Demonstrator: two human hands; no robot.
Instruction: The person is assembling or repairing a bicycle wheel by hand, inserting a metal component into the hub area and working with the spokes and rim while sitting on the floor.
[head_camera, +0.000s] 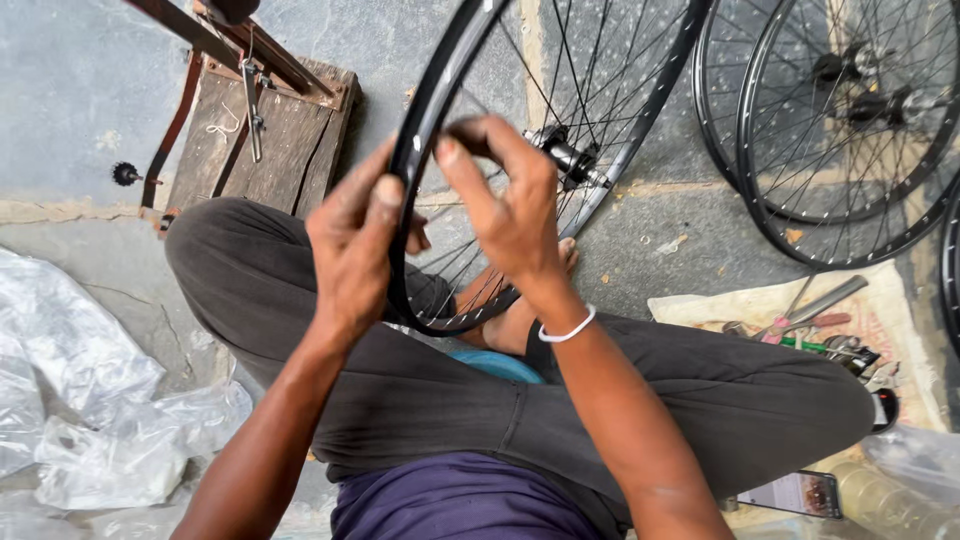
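The person sat cross-legged on the grey stone floor (80, 90), dark grey trousers stretched over both knees, and held a black spoked bicycle wheel rim (425, 110) upright over the lap. The rim rose from between the legs toward the top edge of the view, its silver hub (568, 157) just right of the hands. The left hand (350, 245) was closed around the rim's left side, thumb pressed on the outer edge and fingers wrapped behind it. The right hand (510, 205), a white band on its wrist, pinched a short dark strip (470, 132) against the inside of the rim with thumb and forefinger, the other fingers curled; what the strip was made of could not be told.

Behind the rim, near the far left of the floor, stood a weathered wooden block (290, 140) carrying a rusty metal stand (225, 45). Two more black spoked wheels (840, 130) leaned overlapping at the far right. On a pale cloth (700, 305) by the right knee lay a heap of small hand tools (820, 335). Crumpled clear plastic sheeting (90, 400) covered the near left corner of the floor, and a phone (795, 493) with a lit screen lay near the bottom right edge beside a clear plastic bottle (890, 500).
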